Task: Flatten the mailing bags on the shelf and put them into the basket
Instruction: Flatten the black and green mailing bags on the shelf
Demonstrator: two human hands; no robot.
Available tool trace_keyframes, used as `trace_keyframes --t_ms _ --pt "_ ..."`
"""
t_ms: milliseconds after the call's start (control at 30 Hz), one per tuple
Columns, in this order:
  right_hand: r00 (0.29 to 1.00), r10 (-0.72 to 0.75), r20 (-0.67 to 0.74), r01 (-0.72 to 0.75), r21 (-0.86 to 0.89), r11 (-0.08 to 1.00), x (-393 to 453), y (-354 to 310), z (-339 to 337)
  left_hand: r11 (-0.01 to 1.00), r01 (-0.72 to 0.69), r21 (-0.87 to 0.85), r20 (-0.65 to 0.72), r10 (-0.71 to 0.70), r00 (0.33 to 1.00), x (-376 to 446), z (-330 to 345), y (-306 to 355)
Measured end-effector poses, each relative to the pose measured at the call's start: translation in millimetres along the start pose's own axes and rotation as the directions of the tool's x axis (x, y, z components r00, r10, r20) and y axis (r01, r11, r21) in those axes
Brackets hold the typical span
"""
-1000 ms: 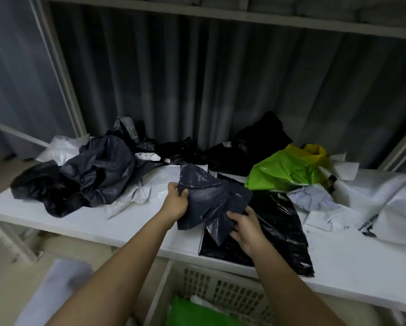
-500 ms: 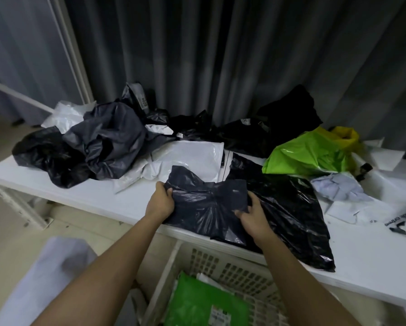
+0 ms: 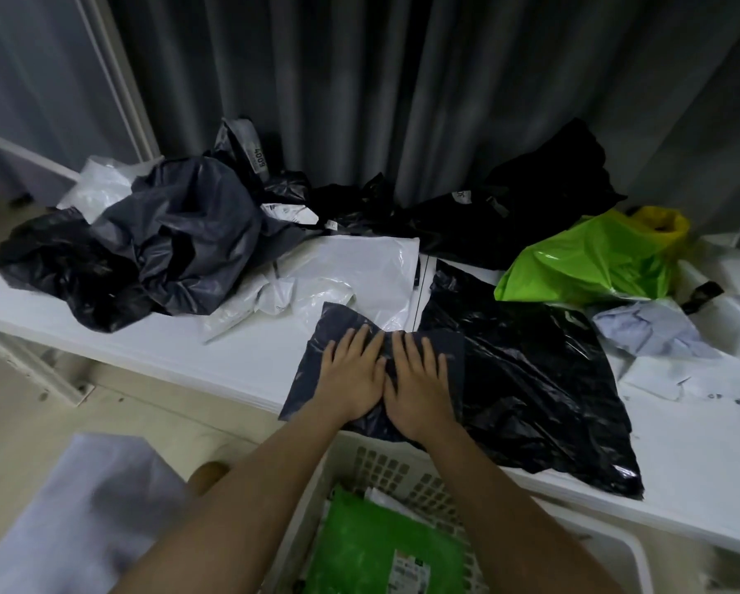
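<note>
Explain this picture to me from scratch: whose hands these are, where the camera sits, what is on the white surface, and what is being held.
There is no machine here. A person wears a camera on the head, looking forward and down, so you see their own two bare arms. The left hand and right hand lie side by side, fingers straight, pressing a dark grey mailing bag flat at the front edge of the white shelf. Nothing is in a grip; both hands only press. Crumpled bags cover the shelf: a glossy black bag to the right, a white bag, a bright green bag, and dark ones behind. Below stands a white basket holding a flat green bag.
</note>
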State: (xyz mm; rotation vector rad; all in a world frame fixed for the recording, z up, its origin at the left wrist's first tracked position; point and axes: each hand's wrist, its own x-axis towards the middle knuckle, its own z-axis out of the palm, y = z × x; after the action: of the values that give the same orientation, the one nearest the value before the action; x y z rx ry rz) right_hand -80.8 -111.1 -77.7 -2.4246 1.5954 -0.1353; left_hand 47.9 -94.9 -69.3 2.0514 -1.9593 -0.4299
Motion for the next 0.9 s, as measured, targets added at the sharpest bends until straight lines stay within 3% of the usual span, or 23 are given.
trace_keyframes --t_ms 133,500,900 --pt "0.998 0.047 0.028 -0.047 -0.006 0.999 0.5 8.8 12.3 0.991 0.038 0.128 0.044 -0.044 0.998 4.8 11.5 -18.3" --pt "0.995 0.082 0.049 -0.078 -0.066 0.995 1.1 5.3 14.7 0.981 0.059 0.187 -0.159 -0.03 0.987 1.4 38.1 -27.4" --pt "0.985 0.111 0.135 -0.099 -0.09 0.991 1.7 3.4 9.2 0.964 0.099 0.248 0.022 -0.108 0.994 1.4 21.9 -19.6"
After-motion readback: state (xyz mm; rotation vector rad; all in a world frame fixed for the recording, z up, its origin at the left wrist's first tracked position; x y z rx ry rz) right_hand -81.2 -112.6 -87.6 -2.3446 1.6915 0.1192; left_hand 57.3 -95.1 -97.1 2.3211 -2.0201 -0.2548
